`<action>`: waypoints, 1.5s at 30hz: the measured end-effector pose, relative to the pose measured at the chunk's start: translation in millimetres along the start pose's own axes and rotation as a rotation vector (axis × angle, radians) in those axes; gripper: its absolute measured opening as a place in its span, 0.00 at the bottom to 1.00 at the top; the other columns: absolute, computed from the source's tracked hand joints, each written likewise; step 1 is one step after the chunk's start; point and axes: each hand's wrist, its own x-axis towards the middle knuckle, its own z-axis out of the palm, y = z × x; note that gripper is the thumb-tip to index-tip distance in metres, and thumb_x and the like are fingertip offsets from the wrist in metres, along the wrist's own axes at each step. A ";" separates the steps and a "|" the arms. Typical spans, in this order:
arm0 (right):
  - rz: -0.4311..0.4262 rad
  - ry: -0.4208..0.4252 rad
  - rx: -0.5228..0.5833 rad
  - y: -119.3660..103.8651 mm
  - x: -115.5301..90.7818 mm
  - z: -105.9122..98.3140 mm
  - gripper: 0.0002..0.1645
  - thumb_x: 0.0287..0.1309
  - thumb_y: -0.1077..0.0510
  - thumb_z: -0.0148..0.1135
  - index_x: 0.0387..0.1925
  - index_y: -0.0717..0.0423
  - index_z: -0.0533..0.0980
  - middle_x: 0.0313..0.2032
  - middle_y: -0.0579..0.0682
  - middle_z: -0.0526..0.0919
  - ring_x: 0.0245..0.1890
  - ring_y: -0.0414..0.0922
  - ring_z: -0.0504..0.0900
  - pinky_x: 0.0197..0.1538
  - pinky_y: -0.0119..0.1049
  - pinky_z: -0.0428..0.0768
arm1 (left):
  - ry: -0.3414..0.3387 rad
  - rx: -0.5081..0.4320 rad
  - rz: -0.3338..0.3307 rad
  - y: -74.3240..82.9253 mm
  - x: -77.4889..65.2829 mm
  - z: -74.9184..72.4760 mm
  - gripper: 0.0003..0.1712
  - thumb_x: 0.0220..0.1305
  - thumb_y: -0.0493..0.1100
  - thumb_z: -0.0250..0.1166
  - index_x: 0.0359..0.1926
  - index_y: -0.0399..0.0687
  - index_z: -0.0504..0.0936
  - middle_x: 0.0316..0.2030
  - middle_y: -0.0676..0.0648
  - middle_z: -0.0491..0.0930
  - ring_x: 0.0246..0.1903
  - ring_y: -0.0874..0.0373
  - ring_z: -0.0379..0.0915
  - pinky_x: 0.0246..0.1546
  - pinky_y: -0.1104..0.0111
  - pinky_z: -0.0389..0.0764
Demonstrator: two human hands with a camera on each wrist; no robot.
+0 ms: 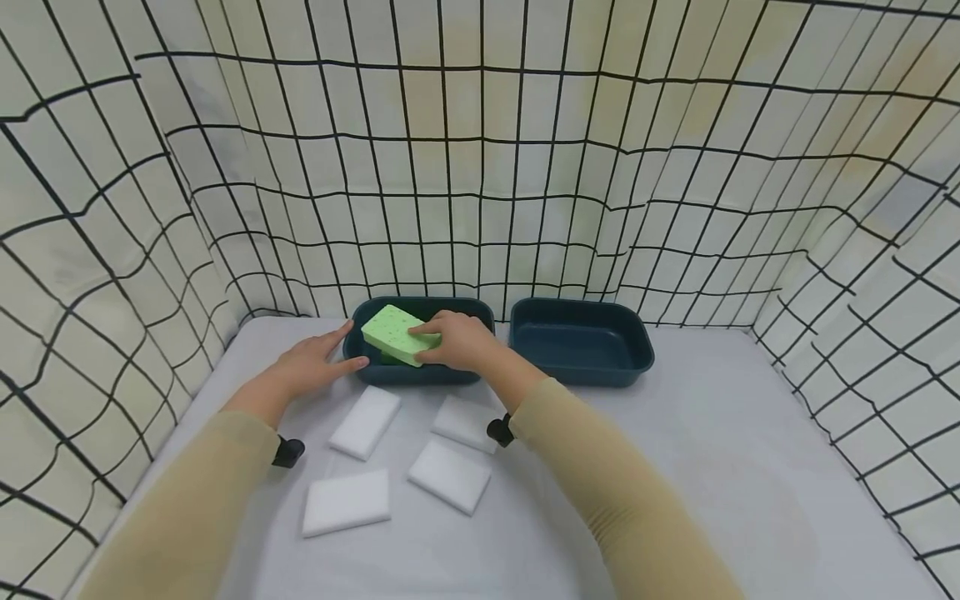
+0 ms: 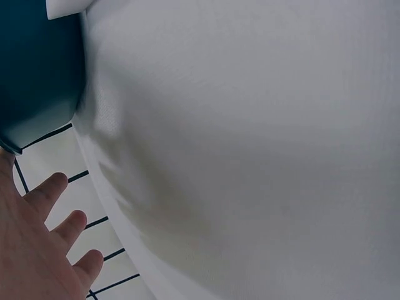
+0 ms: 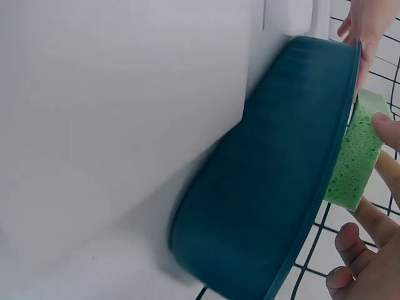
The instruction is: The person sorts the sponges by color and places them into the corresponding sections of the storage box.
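Pinching green sponge (image 1: 386,332) in right grip (image 1: 459,340), tilted at left tray (image 1: 420,375) opening. Touching left tray's left end with left grip (image 1: 307,367), fingers spread apart. With four white pads (image 1: 448,475) in front of left tray.

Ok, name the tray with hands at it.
The left tray in the head view: the left hand touches its rim, the right hand holds a green sponge there. No hand touches the other tray.
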 end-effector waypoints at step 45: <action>0.087 0.064 0.232 11.9 -5.9 -4.4 0.32 0.63 0.35 0.61 0.67 0.29 0.71 0.69 0.41 0.69 0.67 0.47 0.69 0.63 0.47 0.74 | -0.018 -0.014 -0.006 5.1 -2.0 -1.5 0.61 0.60 0.82 0.45 0.80 0.52 0.37 0.74 0.29 0.47 0.70 0.25 0.41 0.65 0.30 0.48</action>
